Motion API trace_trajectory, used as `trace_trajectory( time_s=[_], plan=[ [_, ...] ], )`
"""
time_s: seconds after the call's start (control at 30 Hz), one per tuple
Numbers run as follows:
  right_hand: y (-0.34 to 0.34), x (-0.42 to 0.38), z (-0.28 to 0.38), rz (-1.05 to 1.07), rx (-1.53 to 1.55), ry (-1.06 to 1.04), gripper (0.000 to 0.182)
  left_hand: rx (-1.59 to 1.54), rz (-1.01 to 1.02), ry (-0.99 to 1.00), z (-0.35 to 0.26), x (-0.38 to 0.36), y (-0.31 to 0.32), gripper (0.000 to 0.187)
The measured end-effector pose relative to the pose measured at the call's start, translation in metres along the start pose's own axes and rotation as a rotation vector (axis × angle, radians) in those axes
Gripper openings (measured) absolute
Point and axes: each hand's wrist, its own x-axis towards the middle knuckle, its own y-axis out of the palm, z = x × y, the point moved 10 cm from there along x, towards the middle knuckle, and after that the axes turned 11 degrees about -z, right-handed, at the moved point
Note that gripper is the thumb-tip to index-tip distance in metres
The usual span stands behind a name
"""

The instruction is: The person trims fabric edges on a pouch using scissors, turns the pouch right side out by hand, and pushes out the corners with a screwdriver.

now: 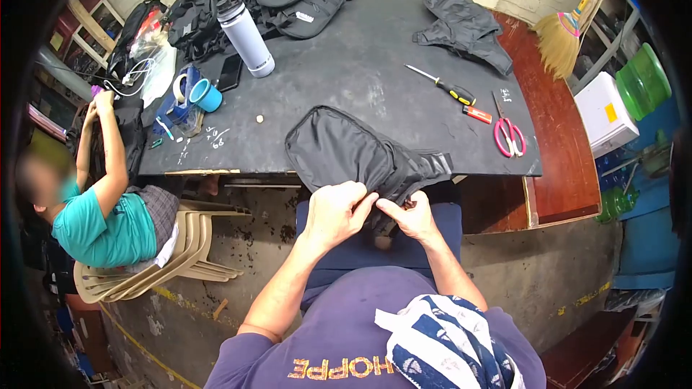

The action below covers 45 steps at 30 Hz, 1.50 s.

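A black fabric bag (339, 148), with piping around its rounded end, lies at the front edge of the black table and hangs partly over it. My left hand (336, 210) is closed on the bag's near edge, thumb and fingers pressed together. Close beside it, my right hand (411, 215) pinches the same edge, near a strap-like part that stretches right. The two thumbs almost meet. Whatever small detail lies between the fingertips is hidden.
On the table are a screwdriver (455, 91), red lighter (477, 114), pink-handled scissors (509, 137), a bottle (246, 37), blue cup (206, 95), phone (230, 72), tape dispenser (178, 109), black bags (306, 0) and another black piece (465, 29). A person (108, 223) sits left on stacked chairs (189, 241).
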Motion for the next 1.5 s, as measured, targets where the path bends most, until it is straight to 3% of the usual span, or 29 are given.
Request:
trace_trajectory(
  time_s=[0.1,0.27,0.37,0.43,0.5,0.6,0.7,0.8,0.87,0.97,1.0,1.1,1.13,1.23,1.4,1.5],
  plan=[
    [0.020,-0.013,0.051,0.098,0.200,-0.218,0.020,-0.190,0.079,-0.195,0.011,-0.006,-0.006,0.036],
    [0.023,-0.023,0.081,0.122,0.163,-0.313,0.019,-0.211,0.221,-0.180,0.011,0.001,-0.027,0.035],
    [-0.016,-0.008,0.036,-0.088,-0.442,-0.267,0.021,0.012,-0.154,0.093,-0.007,0.015,-0.073,0.031],
    [-0.036,-0.002,0.024,-0.140,-0.311,-0.299,0.022,0.188,-0.363,-0.071,0.033,0.010,-0.120,0.023],
    [-0.054,0.004,0.025,-0.220,-0.053,-0.356,0.025,0.207,-0.423,-0.077,0.043,0.007,-0.131,0.025],
    [-0.016,-0.011,0.059,-0.065,-0.165,-0.327,0.028,0.243,-0.525,-0.079,0.052,-0.001,-0.141,0.028],
    [0.000,-0.020,0.076,0.064,-0.226,-0.323,0.033,0.364,-0.499,-0.462,0.090,-0.029,-0.143,0.030],
    [0.003,-0.028,0.077,0.182,-0.244,-0.329,0.040,0.383,-0.509,-0.582,0.141,-0.067,-0.143,0.031],
    [-0.017,-0.024,0.073,0.034,-0.180,-0.248,0.044,0.391,-0.511,-0.648,0.159,-0.093,-0.137,0.033],
    [-0.041,-0.012,0.071,-0.097,-0.127,-0.241,0.047,-0.163,-0.719,-1.012,0.189,-0.132,-0.125,0.022],
    [-0.052,-0.009,0.070,-0.165,-0.110,-0.260,0.047,-0.161,-0.723,-1.007,0.189,-0.130,-0.124,0.022],
    [-0.065,0.000,0.078,-0.293,-0.099,-0.331,0.046,-0.857,-1.072,-1.296,0.184,-0.147,-0.091,0.024],
    [-0.071,0.002,0.085,-0.357,-0.110,-0.383,0.045,-0.854,-1.071,-1.301,0.185,-0.152,-0.085,0.024],
    [-0.075,0.006,0.100,-0.426,-0.137,-0.443,0.044,-1.429,-0.735,-1.285,0.184,-0.145,-0.013,0.034],
    [-0.070,0.007,0.117,-0.437,-0.212,-0.514,0.047,-1.322,-0.762,-1.287,0.177,-0.150,0.008,0.046],
    [-0.072,0.018,0.127,-0.468,-0.327,-0.566,0.047,-1.387,-0.764,-1.454,0.173,-0.170,0.020,0.046]
  ],
)
